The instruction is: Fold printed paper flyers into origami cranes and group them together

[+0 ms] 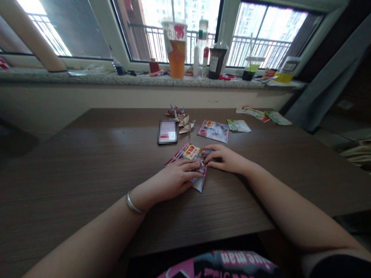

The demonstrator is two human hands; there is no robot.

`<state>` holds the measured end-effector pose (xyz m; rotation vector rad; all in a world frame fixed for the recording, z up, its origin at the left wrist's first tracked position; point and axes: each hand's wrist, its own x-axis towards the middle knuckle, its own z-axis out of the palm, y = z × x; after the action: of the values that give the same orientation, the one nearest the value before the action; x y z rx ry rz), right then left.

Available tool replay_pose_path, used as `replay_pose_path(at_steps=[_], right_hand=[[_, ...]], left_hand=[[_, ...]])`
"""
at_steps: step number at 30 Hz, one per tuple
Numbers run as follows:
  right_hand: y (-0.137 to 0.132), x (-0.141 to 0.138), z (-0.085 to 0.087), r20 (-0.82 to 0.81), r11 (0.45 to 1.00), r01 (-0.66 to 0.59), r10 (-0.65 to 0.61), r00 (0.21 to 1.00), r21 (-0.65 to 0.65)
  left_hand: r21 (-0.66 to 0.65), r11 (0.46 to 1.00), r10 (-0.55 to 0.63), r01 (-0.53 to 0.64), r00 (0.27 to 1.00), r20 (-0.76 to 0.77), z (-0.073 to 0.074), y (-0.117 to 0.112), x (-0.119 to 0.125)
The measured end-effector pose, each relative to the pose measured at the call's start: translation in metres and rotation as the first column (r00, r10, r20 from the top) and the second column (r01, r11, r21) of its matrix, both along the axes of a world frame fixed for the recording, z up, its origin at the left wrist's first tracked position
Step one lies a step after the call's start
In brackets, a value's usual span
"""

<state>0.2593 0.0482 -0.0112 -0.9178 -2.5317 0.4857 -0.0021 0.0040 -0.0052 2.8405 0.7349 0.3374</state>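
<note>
A colourful printed flyer (pixel 189 151) with a yellow price block lies on the table in front of me, partly folded, its lower corner pointing towards me. My left hand (pixel 175 177) rests flat across its middle and left side, fingers stretched out, covering part of the print. At the flyer's right edge is my right hand (pixel 224 157), its bent fingers apart and their tips touching the paper. A silver bangle (pixel 133 204) is on my left wrist. Just beyond the flyer lies a phone (pixel 167 132) with its screen lit and blurred out.
Folded paper figures (pixel 182 119) sit behind the phone. Another printed flyer (pixel 213 130), a small stack of green papers (pixel 239 126) and more leaflets (pixel 261 114) lie at the table's back right. Drink cups (pixel 177 54) and bottles (pixel 199 54) line the windowsill (pixel 139 82).
</note>
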Motion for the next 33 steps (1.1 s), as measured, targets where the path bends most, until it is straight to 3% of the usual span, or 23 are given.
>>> replay_pose_path(at_steps=[14, 18, 22, 27, 33], right_hand=[[-0.004, -0.009, 0.002, -0.110, 0.991, 0.122, -0.127, 0.986, -0.046], [-0.004, -0.013, 0.001, -0.117, 0.976, 0.214, -0.217, 0.969, -0.039], [-0.004, -0.014, 0.002, -0.134, 0.937, 0.349, -0.346, 0.928, -0.006], [-0.005, -0.013, 0.005, -0.119, 0.946, 0.323, -0.324, 0.939, -0.026], [-0.007, -0.014, 0.008, -0.047, 0.912, 0.406, -0.404, 0.914, 0.055]], left_hand=[[-0.034, 0.999, 0.002, -0.001, 0.999, 0.033, 0.001, -0.001, 0.000], [-0.062, 0.998, 0.002, 0.001, 0.998, 0.056, -0.001, -0.001, -0.001], [-0.080, 0.997, 0.013, -0.012, 1.000, 0.019, -0.001, -0.001, -0.003], [-0.071, 0.997, 0.008, -0.009, 1.000, -0.012, 0.001, 0.000, -0.003], [-0.046, 0.997, 0.060, -0.064, 0.995, -0.082, -0.004, 0.000, -0.002]])
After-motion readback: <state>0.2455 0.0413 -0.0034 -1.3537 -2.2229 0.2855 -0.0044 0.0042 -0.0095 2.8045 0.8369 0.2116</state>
